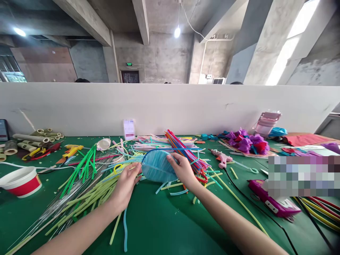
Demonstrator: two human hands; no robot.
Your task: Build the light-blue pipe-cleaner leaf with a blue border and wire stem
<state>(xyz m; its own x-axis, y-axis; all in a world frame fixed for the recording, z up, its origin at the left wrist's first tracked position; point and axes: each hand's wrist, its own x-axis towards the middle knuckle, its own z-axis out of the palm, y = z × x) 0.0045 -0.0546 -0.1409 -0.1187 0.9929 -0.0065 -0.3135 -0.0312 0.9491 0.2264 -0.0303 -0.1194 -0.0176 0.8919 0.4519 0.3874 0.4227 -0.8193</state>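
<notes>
A translucent blue leaf-shaped piece [158, 166], with fine streaks and a darker rim, is held up over the green table between my two hands. My left hand [128, 182] pinches its left end between thumb and fingers. On the right side, my right hand [183, 170] grips its edge, with the thumb on the near face and the fingers partly hidden. Behind the piece lies a bundle of red, orange and purple tubes [183, 145]. Pale yellow-green tubes [98, 191] spread beneath and left of my left hand.
At left are a white-and-red paper cup [22, 182], a yellow glue gun [72, 150], green tubes [89, 161] and cut bamboo pieces [34, 138]. To the right lie a pink glue gun [223, 159], purple petals [244, 143] and a magenta box [278, 203]. A white partition [170, 106] stands behind.
</notes>
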